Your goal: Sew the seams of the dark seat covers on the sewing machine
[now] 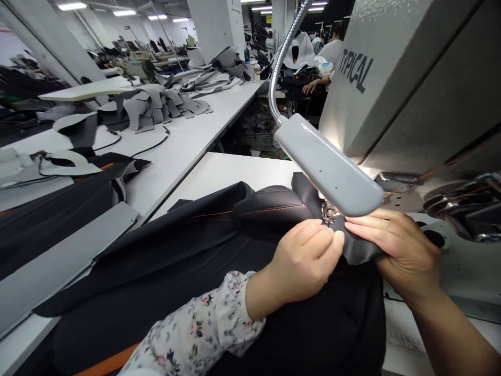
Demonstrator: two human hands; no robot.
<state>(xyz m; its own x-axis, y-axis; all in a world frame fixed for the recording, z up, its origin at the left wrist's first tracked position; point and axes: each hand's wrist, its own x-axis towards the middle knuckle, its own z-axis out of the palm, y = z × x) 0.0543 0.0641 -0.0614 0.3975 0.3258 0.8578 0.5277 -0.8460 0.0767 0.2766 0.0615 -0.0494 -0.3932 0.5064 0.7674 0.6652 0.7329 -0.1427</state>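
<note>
My left hand (307,258), in a floral sleeve, is closed with fingertips pinching the edge of the black cover (274,206) just in front of the presser foot (329,213). The cover has orange stitching and spreads left over the table and down towards me. My right hand (395,245) lies to the right of the foot, fingers stretched out over a grey-black flap (358,248) of the material. The lamp head (331,167) hides part of the needle area and some fingertips.
The sewing machine body (410,78) fills the right side, with a flexible lamp neck (274,78). Grey cut pieces (156,107) and black covers (66,219) lie on the white table (195,136). A person's hand (315,84) shows farther back.
</note>
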